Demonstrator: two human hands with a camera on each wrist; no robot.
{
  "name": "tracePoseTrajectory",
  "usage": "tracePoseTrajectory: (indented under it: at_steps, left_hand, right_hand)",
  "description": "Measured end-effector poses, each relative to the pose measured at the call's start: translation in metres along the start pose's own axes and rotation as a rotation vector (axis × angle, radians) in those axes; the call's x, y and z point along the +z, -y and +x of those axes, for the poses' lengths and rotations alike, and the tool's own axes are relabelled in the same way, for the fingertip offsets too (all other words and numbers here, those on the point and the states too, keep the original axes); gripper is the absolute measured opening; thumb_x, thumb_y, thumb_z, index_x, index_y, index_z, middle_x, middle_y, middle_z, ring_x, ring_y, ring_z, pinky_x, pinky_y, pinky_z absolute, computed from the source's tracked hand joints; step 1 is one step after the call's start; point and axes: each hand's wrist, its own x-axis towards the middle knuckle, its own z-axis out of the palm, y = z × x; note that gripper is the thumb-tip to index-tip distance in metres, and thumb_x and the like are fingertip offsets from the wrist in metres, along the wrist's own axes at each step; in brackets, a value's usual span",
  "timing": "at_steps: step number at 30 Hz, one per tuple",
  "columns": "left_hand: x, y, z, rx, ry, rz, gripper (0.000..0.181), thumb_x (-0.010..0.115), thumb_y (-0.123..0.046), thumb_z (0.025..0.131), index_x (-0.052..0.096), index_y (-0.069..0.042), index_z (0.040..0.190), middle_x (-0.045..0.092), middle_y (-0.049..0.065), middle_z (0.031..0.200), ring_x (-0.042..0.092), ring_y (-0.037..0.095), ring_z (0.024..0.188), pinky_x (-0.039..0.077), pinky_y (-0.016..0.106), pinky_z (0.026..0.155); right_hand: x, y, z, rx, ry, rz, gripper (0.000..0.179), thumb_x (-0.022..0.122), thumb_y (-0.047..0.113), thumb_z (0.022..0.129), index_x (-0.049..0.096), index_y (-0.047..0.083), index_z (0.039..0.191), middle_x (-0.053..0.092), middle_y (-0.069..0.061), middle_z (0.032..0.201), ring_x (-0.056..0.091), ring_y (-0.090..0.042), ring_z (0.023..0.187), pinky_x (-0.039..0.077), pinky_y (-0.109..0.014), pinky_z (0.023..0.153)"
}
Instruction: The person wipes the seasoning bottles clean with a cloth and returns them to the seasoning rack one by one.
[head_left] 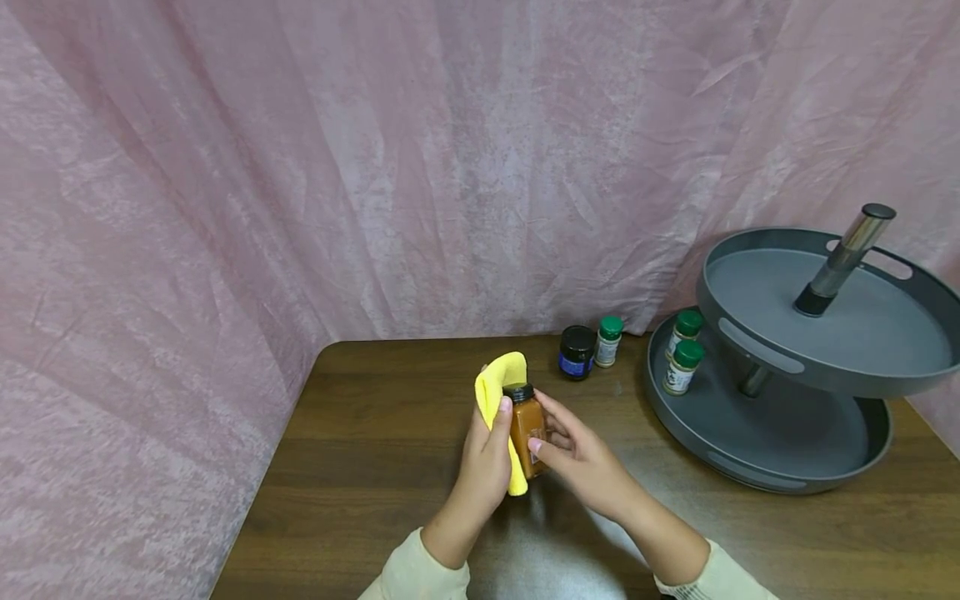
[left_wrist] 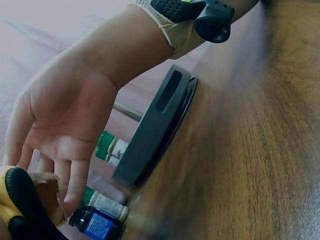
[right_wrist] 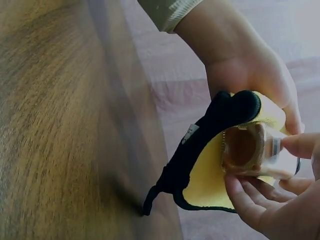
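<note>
The amber bottle, black cap on, is held off the table between both hands. The left hand grips a yellow cloth with dark edging, folded against the bottle's side; its thumb shows near the cap, while its remaining fingers are largely hidden behind the cloth. The right hand pinches the bottle's opposite, uncovered side between thumb and fingers. The right wrist view shows the base exposed. The step in hand is judged to be wiping the bottle. The next move, in this assessment, calls for a steady right-hand pinch while the cloth passes over the glass, or a turn of the bottle to present its uncovered faces. A dark jar and a green-capped bottle stand beyond the hands; two more green-capped bottles stand on the lower tier of the grey tray stand.
</note>
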Motion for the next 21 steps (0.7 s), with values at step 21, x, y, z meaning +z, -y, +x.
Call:
tracePoseTrajectory:
  at_steps: [21]
  left_hand:
    - [0.012, -0.002, -0.009, 0.044, 0.214, 0.046, 0.062, 0.039, -0.036, 0.110, 0.006, -0.031, 0.162, 0.041, 0.010, 0.154, 0.058, 0.021, 0.122, 0.055, 0.042, 0.097]
  right_hand:
    - [-0.009, 0.000, 0.008, 0.097, -0.296, -0.029, 0.065, 0.073, 0.015, 0.093, 0.041, 0.006, 0.149, 0.054, -0.018, 0.126, 0.057, -0.019, 0.103, 0.053, -0.024, 0.082]
